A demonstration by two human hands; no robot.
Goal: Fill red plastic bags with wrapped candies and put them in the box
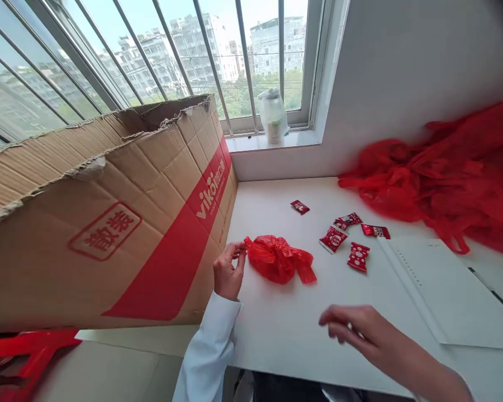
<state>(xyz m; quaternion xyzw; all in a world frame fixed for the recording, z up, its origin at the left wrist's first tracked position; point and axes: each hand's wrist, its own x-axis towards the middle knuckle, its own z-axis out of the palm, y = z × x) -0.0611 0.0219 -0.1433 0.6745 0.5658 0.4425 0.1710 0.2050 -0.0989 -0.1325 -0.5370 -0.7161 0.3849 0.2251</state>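
Note:
My left hand [229, 271] pinches the left end of a red plastic bag [274, 259] between thumb and fingertips. The bag is bunched and tied in the middle, lying on the white table, with a loose tail spread to its right. Its contents are hidden. Over the near part of the table hovers my right hand [354, 329], fingers loosely bent and a gap showing between them, with nothing visible in it. Small red-wrapped snack packets lie beyond: one packet [300, 207] at the back, and several others, including a dotted packet [358, 257], to the right of the bag.
A large open cardboard box [159, 218] with torn edges rises along the left side. Red plastic bags [427, 173] are heaped at the back right. A white flat board or folder [448, 290] lies on the right. A wrapped container [273, 120] stands on the sill by the barred window.

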